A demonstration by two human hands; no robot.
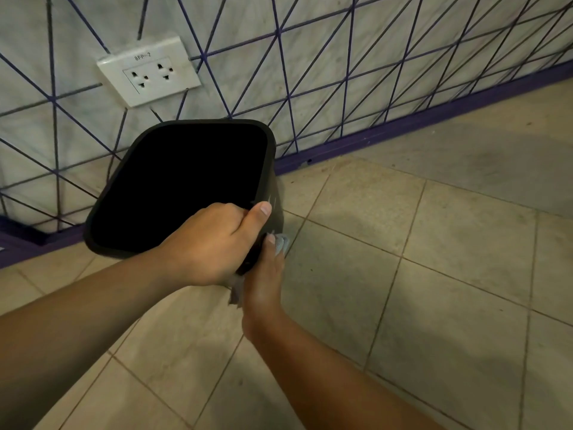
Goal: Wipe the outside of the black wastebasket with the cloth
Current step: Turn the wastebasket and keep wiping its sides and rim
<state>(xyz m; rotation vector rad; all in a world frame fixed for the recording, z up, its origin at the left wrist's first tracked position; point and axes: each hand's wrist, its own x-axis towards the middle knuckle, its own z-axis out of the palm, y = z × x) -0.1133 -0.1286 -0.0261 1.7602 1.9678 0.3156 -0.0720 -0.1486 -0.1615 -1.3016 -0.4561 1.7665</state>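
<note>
The black wastebasket (270, 156) stands on the floor near the wall, its square opening facing up toward me. My left hand (210, 243) grips the near right corner of its rim, fingers inside and thumb on the outer wall. My right hand (263, 280) is just below it, pressing a pale cloth (280, 243) against the basket's near right side. Only small bits of the cloth show above my fingers and under my left hand. The basket's lower walls are hidden by my hands and by the rim.
A white wall with purple line pattern and a purple baseboard (403, 125) runs behind the basket. A white double socket (148, 74) sits on the wall above it. Beige floor tiles (403, 243) spread to the right and toward me.
</note>
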